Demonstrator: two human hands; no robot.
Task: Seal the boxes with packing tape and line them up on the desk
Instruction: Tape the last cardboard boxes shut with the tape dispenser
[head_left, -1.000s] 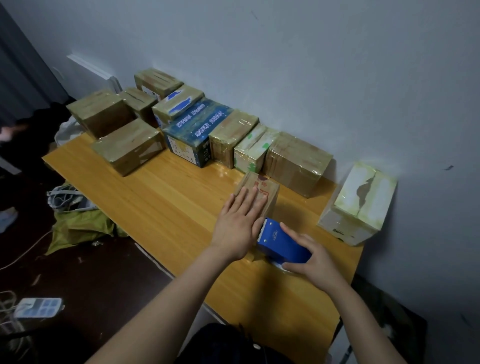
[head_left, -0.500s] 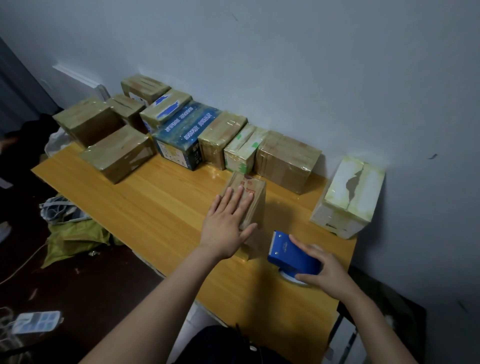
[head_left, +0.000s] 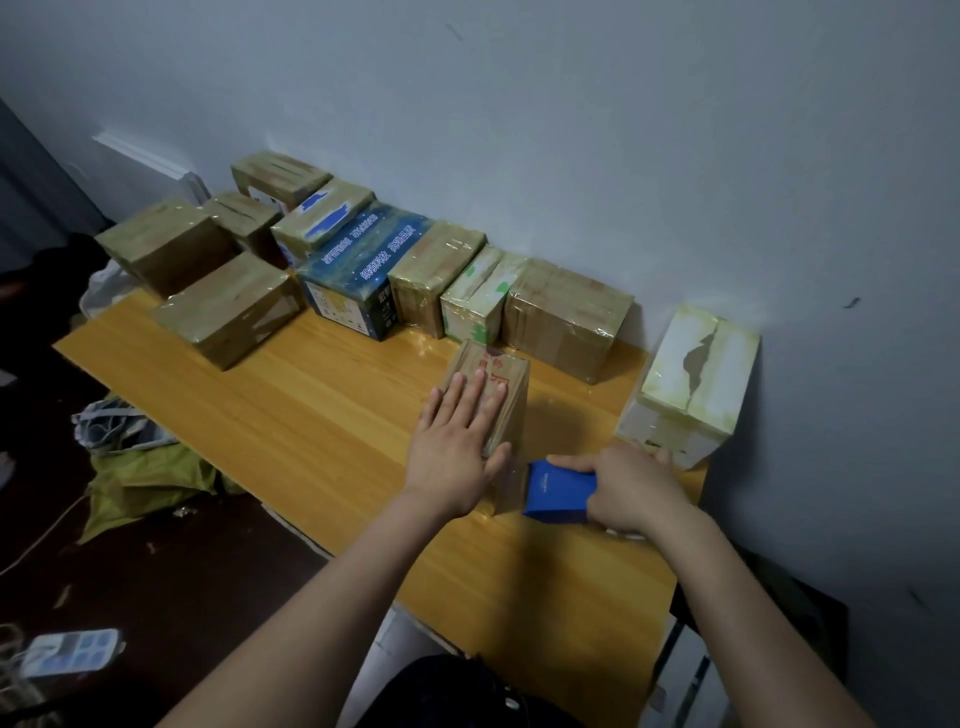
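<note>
The left hand (head_left: 457, 447) lay flat on the small box (head_left: 506, 415), fingers (head_left: 475, 395) straight and spread over its top and pressing it onto the bench (head_left: 311, 415). They were released, not curled round anything. The right hand (head_left: 634, 488) grasped the blue dispenser (head_left: 558, 493), thumb along its upper edge and the other fingers wrapped behind.

Half a second before, the dispenser had sat on the bench, clear of the box and nearer the person. By this moment it had come back up, with its front edge against the box's near face, just below the left thumb. The left fingers had hardly shifted. That probably meant another strip was being started on the same box, so its sealing was not yet done. Whether tape had already caught on the cardboard could not be told.

Beyond the left fingertips, a row (head_left: 436, 275) of wrapped boxes stood along the wall. The box under the fingers sat just in front of that row and not yet in line with it. A white box (head_left: 691, 384) stood beyond the right fingers, near the wall, with a gap between it and the row.
</note>
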